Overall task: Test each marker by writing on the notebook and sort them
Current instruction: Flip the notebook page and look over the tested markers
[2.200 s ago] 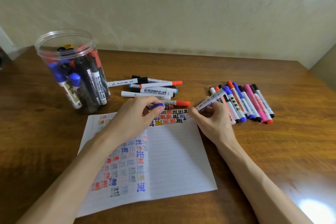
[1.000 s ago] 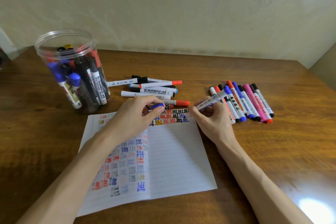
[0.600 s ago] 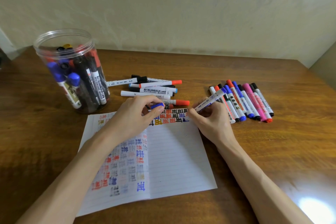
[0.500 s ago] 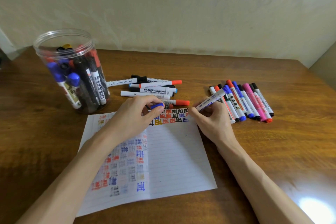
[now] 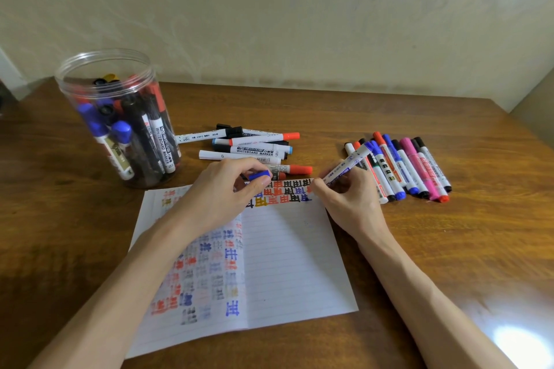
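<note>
An open lined notebook point(image 5: 287, 260) lies in front of me, its top rows filled with red, black, blue and orange marks. My right hand point(image 5: 347, 198) grips an uncapped blue marker point(image 5: 347, 163) like a pen, the tip down at the notebook's top right edge beside the last blue mark. My left hand point(image 5: 221, 192) rests on the left page and pinches the marker's blue cap point(image 5: 259, 174) between thumb and fingers.
A clear plastic jar point(image 5: 120, 117) holding several markers stands at the back left. A loose pile of markers point(image 5: 254, 147) lies behind the notebook. A tidy row of markers point(image 5: 404, 168) lies to the right. The wall rises behind the wooden table point(image 5: 449, 234).
The right hand has made small strokes with the blue marker at the top right of the page, staying in the same place. The left hand has kept still with the cap.
</note>
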The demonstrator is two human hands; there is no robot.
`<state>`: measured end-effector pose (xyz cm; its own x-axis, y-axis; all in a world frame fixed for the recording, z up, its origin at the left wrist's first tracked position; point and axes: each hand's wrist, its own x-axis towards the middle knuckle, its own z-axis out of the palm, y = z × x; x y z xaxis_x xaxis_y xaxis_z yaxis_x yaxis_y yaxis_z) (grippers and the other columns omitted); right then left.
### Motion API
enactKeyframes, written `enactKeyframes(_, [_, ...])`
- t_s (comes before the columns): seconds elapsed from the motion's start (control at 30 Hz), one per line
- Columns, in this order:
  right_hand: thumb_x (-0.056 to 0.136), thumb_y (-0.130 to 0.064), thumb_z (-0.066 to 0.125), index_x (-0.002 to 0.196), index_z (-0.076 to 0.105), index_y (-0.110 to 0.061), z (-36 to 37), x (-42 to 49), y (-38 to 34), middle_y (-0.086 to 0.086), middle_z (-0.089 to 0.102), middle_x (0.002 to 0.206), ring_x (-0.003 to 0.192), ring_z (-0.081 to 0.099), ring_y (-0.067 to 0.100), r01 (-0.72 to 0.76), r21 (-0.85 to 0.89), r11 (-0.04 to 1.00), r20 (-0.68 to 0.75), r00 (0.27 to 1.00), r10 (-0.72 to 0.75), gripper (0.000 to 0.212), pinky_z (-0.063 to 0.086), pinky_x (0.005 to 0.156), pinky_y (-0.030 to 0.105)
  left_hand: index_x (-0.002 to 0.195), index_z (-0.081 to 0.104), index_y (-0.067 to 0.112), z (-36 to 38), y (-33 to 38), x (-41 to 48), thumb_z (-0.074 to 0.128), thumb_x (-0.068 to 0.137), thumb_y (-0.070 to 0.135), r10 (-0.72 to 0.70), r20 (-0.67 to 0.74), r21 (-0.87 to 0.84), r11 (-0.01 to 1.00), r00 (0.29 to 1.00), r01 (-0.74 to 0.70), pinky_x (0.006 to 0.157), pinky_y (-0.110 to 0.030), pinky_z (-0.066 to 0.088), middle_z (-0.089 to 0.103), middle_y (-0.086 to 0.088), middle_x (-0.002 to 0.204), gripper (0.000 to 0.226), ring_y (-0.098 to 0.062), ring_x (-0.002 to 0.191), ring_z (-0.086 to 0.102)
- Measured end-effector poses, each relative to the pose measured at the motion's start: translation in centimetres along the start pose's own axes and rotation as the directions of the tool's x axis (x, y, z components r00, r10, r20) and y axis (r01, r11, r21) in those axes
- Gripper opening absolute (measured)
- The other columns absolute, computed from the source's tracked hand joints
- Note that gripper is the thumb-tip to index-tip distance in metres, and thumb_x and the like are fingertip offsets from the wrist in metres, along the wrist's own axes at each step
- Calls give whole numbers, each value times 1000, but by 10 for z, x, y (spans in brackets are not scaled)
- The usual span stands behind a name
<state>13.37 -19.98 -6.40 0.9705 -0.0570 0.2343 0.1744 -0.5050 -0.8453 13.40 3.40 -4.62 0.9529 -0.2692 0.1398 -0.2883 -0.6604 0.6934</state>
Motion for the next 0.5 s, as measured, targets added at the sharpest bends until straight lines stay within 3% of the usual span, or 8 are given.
enactKeyframes(0.2, [90, -9, 71, 80, 71, -10, -1, 0, -1, -5, 76, 74, 75, 75, 13, -31, 41, 999, -47, 998, 33, 10, 62, 69, 37, 119, 70, 33, 0, -2, 0, 58, 101, 44, 0, 0, -18, 1000, 1000, 0, 78, -29, 59, 72, 20, 98, 24, 3, 91, 66])
enactKeyframes(0.5, [91, -10, 72, 79, 69, -13, -1, -2, -3, -8, 73, 72, 75, 72, 15, 14, 0, 1000, -28, 1000, -14, 13, 60, 65, 36, 118, 71, 33, 0, -2, 0, 58, 101, 42, 10, 7, -26, 1000, 1000, -10, 77, -27, 59, 72, 20, 98, 23, 2, 90, 67])
